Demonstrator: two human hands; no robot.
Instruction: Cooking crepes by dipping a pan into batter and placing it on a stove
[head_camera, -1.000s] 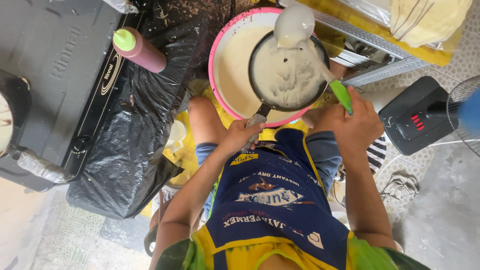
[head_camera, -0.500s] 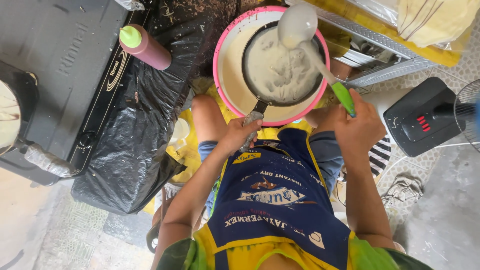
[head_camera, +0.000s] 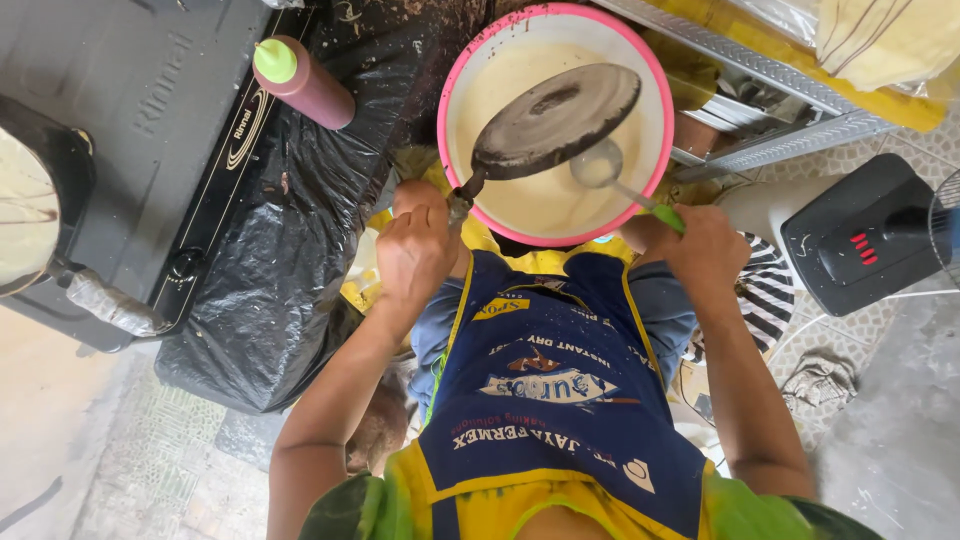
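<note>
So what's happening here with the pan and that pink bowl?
A seated person in a blue and yellow apron holds a small dark pan by its handle in the left hand, turned bottom-up over a pink-rimmed bowl of pale batter. The right hand holds a green-handled ladle, its cup just beneath the pan's edge. A stove and a squeeze bottle sit off to the side.
</note>
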